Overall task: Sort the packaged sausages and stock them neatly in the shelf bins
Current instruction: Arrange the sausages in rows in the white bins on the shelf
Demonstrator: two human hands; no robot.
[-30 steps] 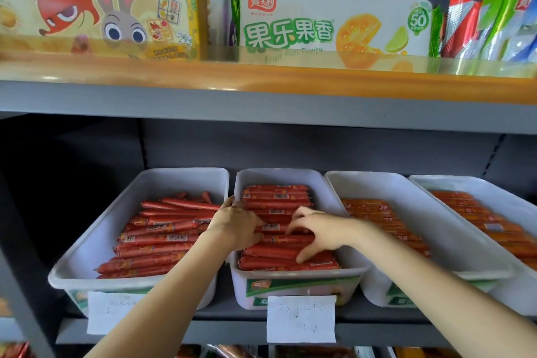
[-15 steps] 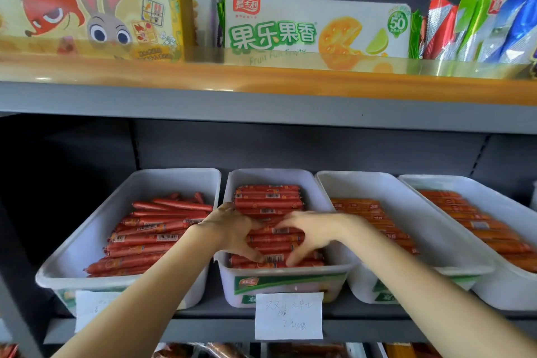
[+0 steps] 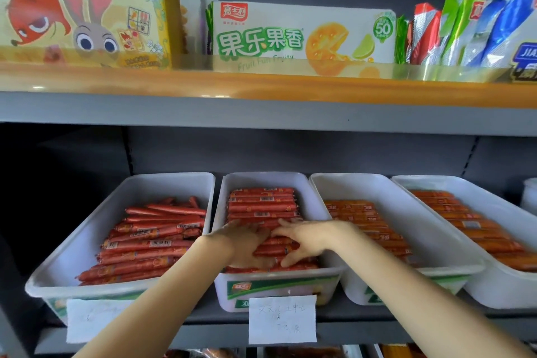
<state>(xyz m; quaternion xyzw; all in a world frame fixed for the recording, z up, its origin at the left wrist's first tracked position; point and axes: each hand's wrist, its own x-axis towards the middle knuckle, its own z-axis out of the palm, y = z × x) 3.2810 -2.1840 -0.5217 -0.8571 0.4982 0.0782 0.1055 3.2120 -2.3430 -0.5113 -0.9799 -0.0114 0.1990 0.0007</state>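
Red packaged sausages [image 3: 261, 203] fill the second white bin [image 3: 279, 291] from the shelf's left end. Left hand [image 3: 245, 244] and right hand [image 3: 305, 238], fingers spread nearly flat, press on the front rows, gripping nothing.

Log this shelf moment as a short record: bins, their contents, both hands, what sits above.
bins: four white bins side by side on the lower shelf, a fifth edge far right
second bin: red sausages stacked in neat crosswise rows
leftmost bin: red sausages, looser, some askew
two right bins: orange sausages in rows
left hand: flat on the second bin's sausages, fingers spread
right hand: flat beside it, pressing the same stack; no grip on any pack
label: handwritten paper tag on the second bin's front
upper shelf: snack boxes and bags
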